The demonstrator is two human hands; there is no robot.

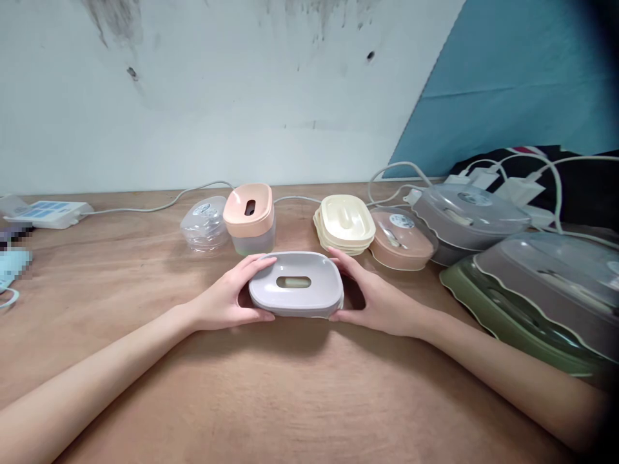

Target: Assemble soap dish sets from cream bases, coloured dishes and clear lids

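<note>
A: Where is the item?
B: The grey slotted box [293, 300] lies between both hands, slot uppermost.
A: State of the grip?
B: The left hand [231, 296] clasps its left end, the right hand [382, 299] its right end. Each sets its thumb at the near edge and its fingers at the far edge.
A: Reason for that hold?
B: Probably balance; gripping the ends also leaves the slot uncovered. Whether its underside touches the table [290, 399], I cannot tell from this angle.
A: What stands beyond the grip?
B: Past the left hand, a peach slotted box [249, 224] stands beside a clear stack [206, 223]. Past the right fingers are cream lids [345, 223], piled, presumably to save room.
A: Further out?
B: Right of those, a peach container [406, 248]; beyond the right forearm, a green container [515, 325].
</note>
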